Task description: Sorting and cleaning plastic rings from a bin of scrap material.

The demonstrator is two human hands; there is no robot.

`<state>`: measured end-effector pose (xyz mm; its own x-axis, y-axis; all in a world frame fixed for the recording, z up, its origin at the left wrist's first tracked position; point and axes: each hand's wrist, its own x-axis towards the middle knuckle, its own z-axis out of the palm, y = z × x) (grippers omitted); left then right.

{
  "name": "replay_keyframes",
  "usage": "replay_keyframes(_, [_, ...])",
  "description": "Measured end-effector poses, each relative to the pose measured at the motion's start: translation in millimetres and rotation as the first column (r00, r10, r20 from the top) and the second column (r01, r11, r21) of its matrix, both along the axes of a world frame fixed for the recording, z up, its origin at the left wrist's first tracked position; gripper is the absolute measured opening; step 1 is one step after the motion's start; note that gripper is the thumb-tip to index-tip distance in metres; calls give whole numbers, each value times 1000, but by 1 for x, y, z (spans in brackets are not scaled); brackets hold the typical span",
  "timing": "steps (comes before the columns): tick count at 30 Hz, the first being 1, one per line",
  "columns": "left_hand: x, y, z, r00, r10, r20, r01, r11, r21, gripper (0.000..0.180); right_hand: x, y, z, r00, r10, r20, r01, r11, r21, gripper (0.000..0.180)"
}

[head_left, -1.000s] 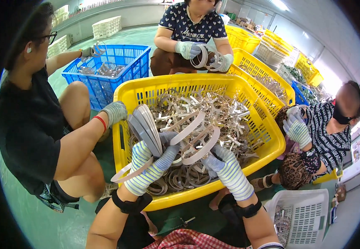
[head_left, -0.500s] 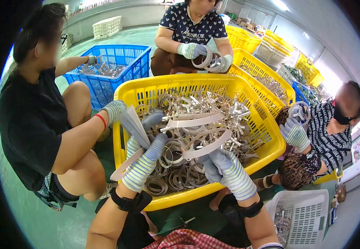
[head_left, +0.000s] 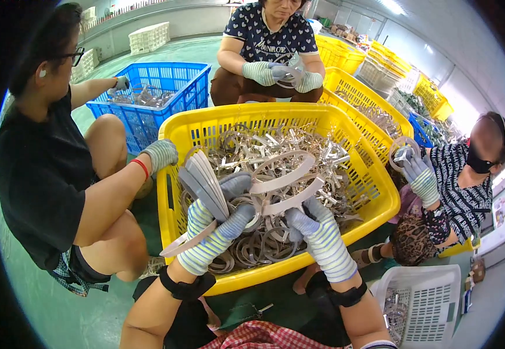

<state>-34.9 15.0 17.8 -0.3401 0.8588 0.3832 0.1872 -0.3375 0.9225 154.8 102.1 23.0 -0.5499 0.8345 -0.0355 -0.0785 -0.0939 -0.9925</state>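
Nearest, at the lower edge: two bare forearms with black elbow bands, both hands in striped knit gloves, raised over the near rim of a big yellow basket (head_left: 374,209). Left hand (head_left: 214,224) closed around a fanned stack of grey metal strips (head_left: 204,183), thumb and fingers clamped on its lower end, one long strip hanging down past the wrist. Right hand (head_left: 316,232) closed on the end of a bent metal band (head_left: 284,183), looped up and across toward the stack and just touching it. Hands apart, each gripping its own piece. Below them, inside the basket, a tangled heap of metal hoops and clips (head_left: 275,151), piled to the far wall.

Lower right, on the green floor, a white slatted crate (head_left: 432,302) with a few metal parts. Left, a seated person in a dark shirt, gloved hand (head_left: 160,154) resting on the basket's left rim. Beyond that person, a blue crate (head_left: 147,93) holding more metal pieces. Right, a masked person in a patterned top lifting a ring in a gloved hand (head_left: 418,174). Farthest, a person in a dotted shirt handling a ring (head_left: 287,74) with both gloved hands, with further yellow baskets (head_left: 345,55) stacked behind.
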Motion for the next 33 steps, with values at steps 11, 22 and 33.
replay_keyframes(11, [-6,8,9,975,-55,217,90,984,-151,42,5,4,-4,958,253,-135,-285,892,-350,41])
replay_keyframes(22, [-4,8,0,976,-127,176,156,974,-165,23,7,20,-24,951,169,-260,-221,957,-187,30])
replay_keyframes(33, [11,4,-18,858,-489,-159,485,872,-64,13,10,8,-33,992,76,-102,-81,996,-40,35])
